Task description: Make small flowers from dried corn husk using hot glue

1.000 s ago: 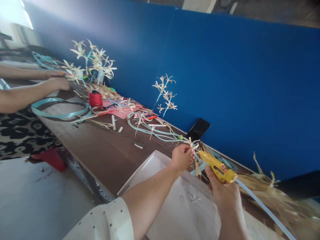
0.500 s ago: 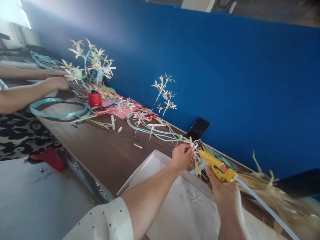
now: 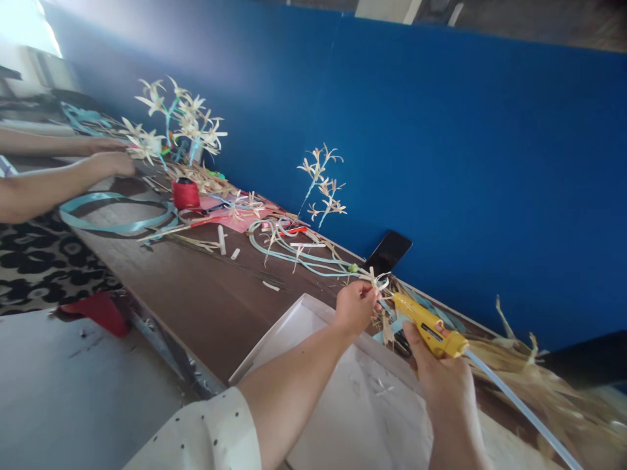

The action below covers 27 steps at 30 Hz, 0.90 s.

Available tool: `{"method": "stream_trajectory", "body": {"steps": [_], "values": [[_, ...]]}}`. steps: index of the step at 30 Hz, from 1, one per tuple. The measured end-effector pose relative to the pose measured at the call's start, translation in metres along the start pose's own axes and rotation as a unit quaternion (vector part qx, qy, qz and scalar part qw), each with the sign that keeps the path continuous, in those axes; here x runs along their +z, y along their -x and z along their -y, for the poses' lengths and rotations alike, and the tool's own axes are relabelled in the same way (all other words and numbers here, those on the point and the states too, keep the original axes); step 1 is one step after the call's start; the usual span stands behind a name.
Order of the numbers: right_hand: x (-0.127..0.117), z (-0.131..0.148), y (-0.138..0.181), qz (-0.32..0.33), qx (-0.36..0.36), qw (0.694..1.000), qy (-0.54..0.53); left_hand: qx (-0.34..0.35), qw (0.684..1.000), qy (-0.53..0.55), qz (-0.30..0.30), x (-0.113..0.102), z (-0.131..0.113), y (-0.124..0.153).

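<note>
At the far left of the brown table (image 3: 206, 294), a co-worker's hand (image 3: 112, 163) rested beside a spray of pale straw flowers (image 3: 182, 127). A loop of light blue ribbon (image 3: 115, 226) lay flat on the table, with a red thread spool (image 3: 186, 194) standing upright just behind it. Further right a smaller flower spray (image 3: 324, 184) stood before the blue wall (image 3: 490, 163), and a dark phone (image 3: 389, 252) leaned against that wall.

The small straw flower (image 3: 375, 281) was pale cream, with thin curled petals fanning from a tight centre. It was held above the far edge of the white tray (image 3: 298, 333). The left hand (image 3: 355, 307) reached forward with the forearm extended and the fingers pinched shut on the flower's base.

The yellow glue gun (image 3: 425, 324) pointed left, its nozzle almost at the flower; whether it touched could not be told. The right hand (image 3: 438, 378) was wrapped firmly round the gun's grip, wrist low. A translucent glue stick (image 3: 519, 408) projected from the gun's rear, running down to the right. A heap of dried straw (image 3: 543, 385) lay behind it.
</note>
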State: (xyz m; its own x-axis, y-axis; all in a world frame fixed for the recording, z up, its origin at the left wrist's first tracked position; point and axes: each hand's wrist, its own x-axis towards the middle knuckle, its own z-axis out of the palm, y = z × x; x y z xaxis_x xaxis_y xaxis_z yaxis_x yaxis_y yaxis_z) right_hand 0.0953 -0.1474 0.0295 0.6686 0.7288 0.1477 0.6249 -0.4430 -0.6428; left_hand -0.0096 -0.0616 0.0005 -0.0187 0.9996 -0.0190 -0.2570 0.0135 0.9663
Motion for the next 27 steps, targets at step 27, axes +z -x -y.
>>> {"method": "stream_trajectory", "body": {"steps": [27], "values": [[-0.004,0.01,0.009,0.034,-0.027,0.999,0.006,0.021,0.999,-0.03,0.006,0.001,0.012,-0.005]]}}
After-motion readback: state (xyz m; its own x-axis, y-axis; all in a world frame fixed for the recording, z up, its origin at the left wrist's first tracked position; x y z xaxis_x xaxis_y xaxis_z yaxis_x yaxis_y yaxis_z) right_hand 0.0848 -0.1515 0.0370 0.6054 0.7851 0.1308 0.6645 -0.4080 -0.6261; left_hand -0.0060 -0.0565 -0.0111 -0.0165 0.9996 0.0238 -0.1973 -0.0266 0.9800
